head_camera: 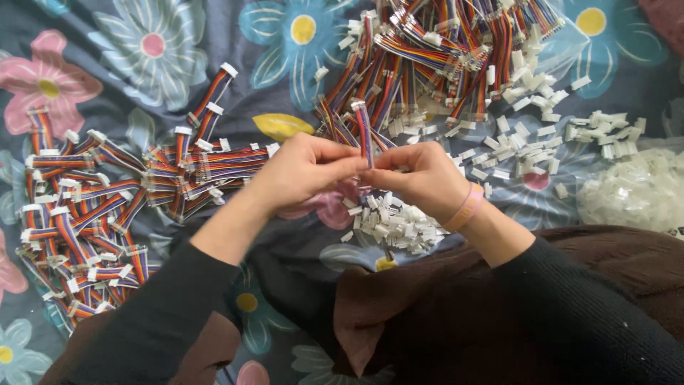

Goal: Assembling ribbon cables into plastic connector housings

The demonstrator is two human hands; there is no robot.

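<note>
left hand (303, 171) + right hand (420, 178) both pinched on one upright rainbow ribbon cable (364, 132), mid-frame over the floral cloth (142, 43) | loose white connector housings (399, 224) right below | finished cables (107, 207) piled left

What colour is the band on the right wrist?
Pink. The wristband sits just behind the right hand, clearest in the head view.
</note>
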